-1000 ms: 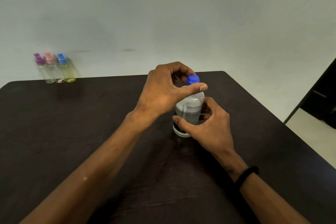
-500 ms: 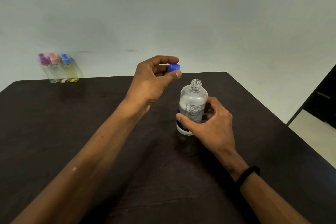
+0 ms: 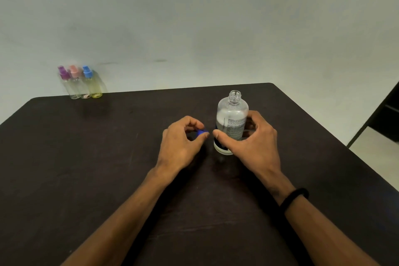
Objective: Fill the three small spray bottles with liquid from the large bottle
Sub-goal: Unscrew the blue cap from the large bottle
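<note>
The large clear bottle (image 3: 232,119) stands upright on the dark table (image 3: 86,157), its neck uncapped. My right hand (image 3: 250,142) grips its lower body from the right. My left hand (image 3: 183,142) is low over the table just left of the bottle and pinches the blue cap (image 3: 201,132) between thumb and fingers. Three small spray bottles stand together at the table's far left edge: one with a purple top (image 3: 64,83), one with a pink top (image 3: 76,82) and one with a blue top (image 3: 92,83) and a yellowish body.
A pale wall (image 3: 194,17) rises behind the table. The table's right edge runs diagonally, with light floor (image 3: 375,153) and a dark piece of furniture (image 3: 386,119) beyond it. A black band (image 3: 293,196) circles my right wrist.
My left hand unscrewed the blue cap, lifted it off the bottle and has now brought it down to the table beside the bottle. My right hand has kept hold of the bottle.
</note>
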Demonstrator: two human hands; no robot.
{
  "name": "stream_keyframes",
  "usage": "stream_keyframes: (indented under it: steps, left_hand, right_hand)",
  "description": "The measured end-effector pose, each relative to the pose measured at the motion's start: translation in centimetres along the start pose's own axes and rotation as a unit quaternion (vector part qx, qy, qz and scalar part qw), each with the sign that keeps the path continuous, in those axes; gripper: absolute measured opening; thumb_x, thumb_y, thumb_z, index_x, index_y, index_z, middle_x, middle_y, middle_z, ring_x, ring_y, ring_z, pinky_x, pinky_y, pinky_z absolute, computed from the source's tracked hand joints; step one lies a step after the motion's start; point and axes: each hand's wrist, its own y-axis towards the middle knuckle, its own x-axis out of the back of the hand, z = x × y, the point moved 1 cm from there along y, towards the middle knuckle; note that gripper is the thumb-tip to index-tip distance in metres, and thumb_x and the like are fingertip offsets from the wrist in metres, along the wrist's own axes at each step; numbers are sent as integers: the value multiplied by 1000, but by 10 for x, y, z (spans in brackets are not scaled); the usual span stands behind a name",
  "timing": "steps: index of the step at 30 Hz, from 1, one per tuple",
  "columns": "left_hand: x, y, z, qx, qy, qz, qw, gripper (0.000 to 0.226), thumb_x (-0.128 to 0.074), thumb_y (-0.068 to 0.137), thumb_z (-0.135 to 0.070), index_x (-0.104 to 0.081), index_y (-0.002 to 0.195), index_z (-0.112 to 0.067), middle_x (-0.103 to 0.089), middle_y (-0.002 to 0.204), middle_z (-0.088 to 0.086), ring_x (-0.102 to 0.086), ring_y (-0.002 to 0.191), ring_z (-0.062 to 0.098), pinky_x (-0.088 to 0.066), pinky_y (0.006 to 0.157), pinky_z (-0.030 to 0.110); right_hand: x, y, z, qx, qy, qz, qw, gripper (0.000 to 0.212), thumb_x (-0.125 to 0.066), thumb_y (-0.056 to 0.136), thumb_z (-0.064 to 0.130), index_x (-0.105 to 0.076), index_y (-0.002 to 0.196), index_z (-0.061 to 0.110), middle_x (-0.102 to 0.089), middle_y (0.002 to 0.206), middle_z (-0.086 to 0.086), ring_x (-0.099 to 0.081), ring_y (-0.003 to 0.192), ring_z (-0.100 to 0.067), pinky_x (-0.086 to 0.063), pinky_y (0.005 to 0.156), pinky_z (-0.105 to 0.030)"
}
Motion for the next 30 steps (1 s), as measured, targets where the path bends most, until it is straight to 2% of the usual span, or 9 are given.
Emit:
stream_keyframes:
  steps: [4,5,7,9,11,15,19,23,30]
  left_hand:
    - [-3,-3,2,-30,28,-7,999,12,-86,85,-30,-77,91,-26,-77,93,-19,-68,97,-12,-48,88,6]
    - [-3,-3,2,-35,28,-5,999,13,-86,85,-30,-77,92,-25,-77,93,-18,-69,98,-10,-49,90,8]
    - [-4,-3,5,-39,29,1,999,18,-86,85,-29,-75,98,-26,-77,98,-17,-70,100,-5,-54,99,23]
    - [-7,-3,9,-42,37,8,998,28,-87,83,-30,-71,106,-28,-75,103,-19,-70,103,-3,-53,106,38]
    - [-10,-2,12,-39,42,14,998,37,-87,82,-33,-66,113,-32,-76,105,-20,-69,107,-3,-51,109,45]
    - [-13,-2,17,-28,42,19,999,46,-86,83,-37,-61,122,-38,-75,107,-23,-67,115,1,-46,113,50]
    - [-12,-2,17,-14,47,22,999,51,-84,84,-39,-59,128,-40,-75,111,-22,-62,124,9,-36,114,44]
    - [-9,-1,17,-10,37,31,999,57,-85,84,-38,-58,133,-40,-75,110,-21,-62,124,10,-42,115,52]
    - [-2,-5,12,-3,34,49,998,59,-86,84,-34,-58,135,-39,-76,104,-20,-57,124,11,-41,115,51]
  right_hand:
    - [1,2,-2,1,-2,4,1000,66,-100,63,53,-70,118,30,-75,101,20,-73,93,3,-64,83,-26]
    - [1,2,-2,1,-2,5,1000,66,-99,63,52,-70,118,30,-75,102,19,-73,93,3,-64,83,-26]
    - [0,2,-2,2,-3,10,1000,67,-99,64,53,-70,119,29,-76,103,19,-73,94,3,-64,83,-25]
    - [1,2,-2,3,-2,15,1000,67,-99,65,52,-69,120,29,-76,105,18,-73,95,2,-64,83,-25]
    - [1,2,-3,2,3,19,1000,67,-99,66,50,-69,122,28,-76,106,17,-74,96,1,-64,84,-27]
    - [1,3,-4,6,3,25,1000,67,-98,67,47,-68,124,27,-75,110,15,-74,99,-2,-64,86,-28]
    - [1,3,-3,6,9,27,1000,64,-98,68,43,-68,123,28,-75,110,17,-74,99,0,-63,86,-25]
    - [1,3,-4,8,9,32,999,63,-98,70,41,-68,124,28,-74,111,17,-73,101,0,-63,88,-24]
    - [1,3,-6,-2,19,46,999,57,-96,72,34,-69,121,28,-76,110,14,-74,100,-1,-64,89,-30]
